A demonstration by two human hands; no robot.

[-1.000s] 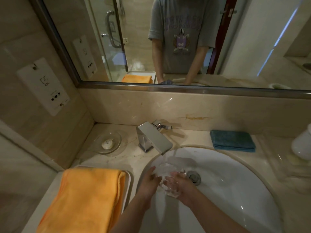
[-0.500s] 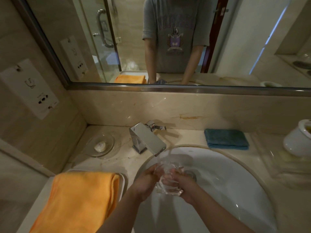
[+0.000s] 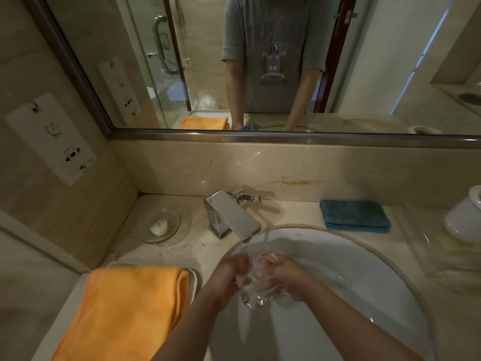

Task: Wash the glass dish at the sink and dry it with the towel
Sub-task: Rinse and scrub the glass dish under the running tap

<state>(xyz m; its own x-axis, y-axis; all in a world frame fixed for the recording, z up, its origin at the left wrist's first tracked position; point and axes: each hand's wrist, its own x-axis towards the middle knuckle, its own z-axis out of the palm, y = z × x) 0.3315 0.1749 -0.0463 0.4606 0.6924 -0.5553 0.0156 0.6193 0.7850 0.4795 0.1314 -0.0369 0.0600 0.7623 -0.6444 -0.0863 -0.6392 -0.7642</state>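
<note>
Over the round white ceramic sink (image 3: pixel 364 269), beside the folded orange towel (image 3: pixel 125 308) on the beige marble table (image 3: pixel 182 212), left hand (image 3: pixel 226 276) and right hand (image 3: pixel 285 276) curl their fingers around the clear glass dish (image 3: pixel 256 287) under the chrome faucet (image 3: pixel 231 214).

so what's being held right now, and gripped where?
The glass dish, under the faucet stream. Left hand grips its left side, right hand its right side; exact finger placement is blurred.

glass dish (image 3: pixel 256 287) blurred between hands
</note>
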